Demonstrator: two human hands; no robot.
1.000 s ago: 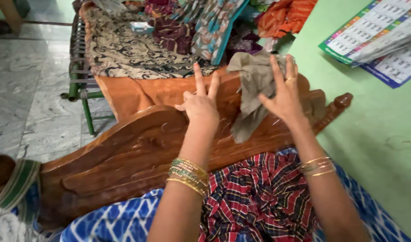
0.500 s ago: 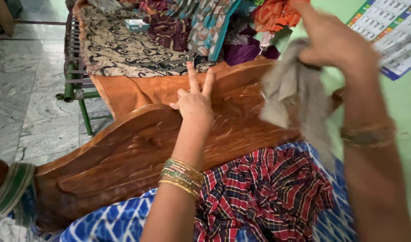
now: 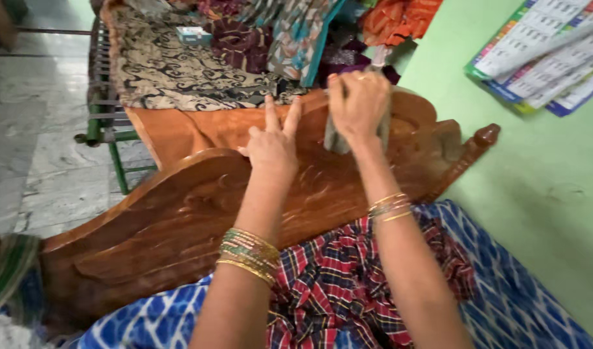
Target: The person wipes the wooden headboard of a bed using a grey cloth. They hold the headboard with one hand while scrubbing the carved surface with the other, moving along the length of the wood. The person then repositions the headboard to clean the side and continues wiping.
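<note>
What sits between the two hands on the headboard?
Only bare carved wood of the headboard shows between the left hand and the right hand with its cloth, in the head view.

A crumpled grey-brown cotton rag (image 3: pixel 335 137) sits bunched against the glossy carved brown wooden headboard (image 3: pixel 199 213), at upper centre of the frame. The headboard runs diagonally from lower left to a rounded knob at right, its top edge arched.

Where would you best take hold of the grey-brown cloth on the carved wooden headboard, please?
Probably at its bunched upper part, coming from above. The cloth lies pressed against the headboard near its top edge, so the wood blocks the back. The right hand already covers it that way; the left hand rests beside it.
</note>
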